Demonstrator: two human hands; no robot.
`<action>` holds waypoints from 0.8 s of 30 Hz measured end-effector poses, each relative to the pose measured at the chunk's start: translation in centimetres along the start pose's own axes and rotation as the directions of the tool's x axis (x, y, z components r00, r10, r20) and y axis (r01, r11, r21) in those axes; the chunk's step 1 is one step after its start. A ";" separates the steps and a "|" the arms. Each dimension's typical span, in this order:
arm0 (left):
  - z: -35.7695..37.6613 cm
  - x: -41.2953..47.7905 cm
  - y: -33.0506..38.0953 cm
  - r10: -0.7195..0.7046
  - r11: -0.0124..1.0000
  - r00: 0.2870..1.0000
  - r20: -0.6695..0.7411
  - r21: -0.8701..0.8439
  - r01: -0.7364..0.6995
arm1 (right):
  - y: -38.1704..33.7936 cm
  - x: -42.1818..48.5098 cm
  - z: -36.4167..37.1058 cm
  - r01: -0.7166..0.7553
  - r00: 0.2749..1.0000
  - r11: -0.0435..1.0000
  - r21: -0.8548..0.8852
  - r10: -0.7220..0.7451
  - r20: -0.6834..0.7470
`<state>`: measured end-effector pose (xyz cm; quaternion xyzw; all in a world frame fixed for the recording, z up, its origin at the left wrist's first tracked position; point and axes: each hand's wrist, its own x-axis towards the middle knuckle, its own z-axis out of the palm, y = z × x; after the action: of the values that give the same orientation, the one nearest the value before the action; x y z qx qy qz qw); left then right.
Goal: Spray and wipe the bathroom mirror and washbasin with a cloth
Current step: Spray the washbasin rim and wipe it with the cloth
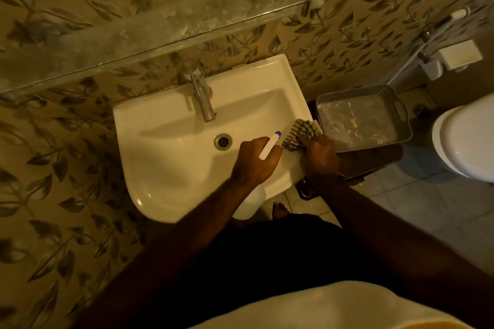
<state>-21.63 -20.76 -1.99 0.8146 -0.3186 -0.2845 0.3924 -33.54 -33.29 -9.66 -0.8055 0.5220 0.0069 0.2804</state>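
Note:
A white washbasin [165,157] is mounted on the leaf-patterned wall, with a metal tap [201,93] at its back and a drain [222,141] in the bowl. My left hand [254,161] grips a white spray bottle [270,145] above the basin's right side; its blue-tipped nozzle points toward the cloth, and its body hangs below my wrist. My right hand [319,155] presses a checked cloth [303,132] against the basin's right rim. The mirror is out of view.
A dusty glass shelf [149,32] runs along the wall above the basin. A grey plastic basket [363,117] stands on a dark stand right of the basin. A white toilet [465,139] sits at the far right. My bare foot [279,209] shows under the basin.

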 end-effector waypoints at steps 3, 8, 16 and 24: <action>0.0 1.7 0.8 -0.030 0.999 0.999 -0.019 0.019 0.030 | -0.8 2.2 -0.3 0.037 0.998 0.998 0.049 -0.034 -0.051; -0.5 4.1 2.0 -0.027 0.995 0.994 -0.108 0.096 0.038 | -2.8 5.7 -0.5 0.113 0.988 0.991 -0.078 -0.120 -0.098; -1.6 8.0 1.9 -0.100 0.991 0.978 -0.184 0.075 0.115 | -6.9 12.1 0.2 0.095 0.991 0.991 -0.093 -0.103 -0.083; -3.3 8.2 1.5 -0.197 0.977 0.948 -0.251 0.036 0.212 | -11.6 17.0 0.5 0.144 0.987 0.981 -0.132 -0.151 -0.045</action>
<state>-14.47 -26.08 -0.81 0.8840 -0.1903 -0.2105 0.3715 -15.89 -43.83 -10.12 -0.8583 0.4667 -0.0023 0.2132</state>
